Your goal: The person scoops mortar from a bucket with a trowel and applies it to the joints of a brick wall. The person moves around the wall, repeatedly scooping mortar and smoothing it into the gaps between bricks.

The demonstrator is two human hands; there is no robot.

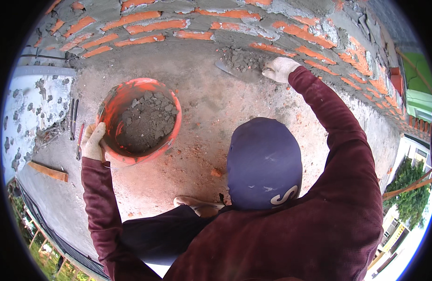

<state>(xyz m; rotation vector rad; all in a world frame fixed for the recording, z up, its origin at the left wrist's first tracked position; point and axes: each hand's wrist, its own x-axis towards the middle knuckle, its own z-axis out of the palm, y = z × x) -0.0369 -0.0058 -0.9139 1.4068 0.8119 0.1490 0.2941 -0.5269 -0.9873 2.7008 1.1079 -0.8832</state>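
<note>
My left hand (93, 140), in a pale work glove, grips the left rim of an orange-red bucket (177, 100) standing on the floor. Crumbly grey mortar (148, 119) lies inside it, and a thin wire handle hangs at its near side. My right hand (278, 69), gloved as well, is stretched out to the foot of the brick wall. Its fingers are closed around a trowel whose grip they hide. The metal blade (225, 69) points left, flat against the floor beside a heap of loose grey mortar (244, 60).
An orange brick wall (192, 24) with rough mortar joints curves along the far side and right. Dark rods (73, 117), a red-handled tool (80, 140) and a wooden strip (48, 171) lie at left. A dark blue cap (265, 164) covers part of the dusty floor.
</note>
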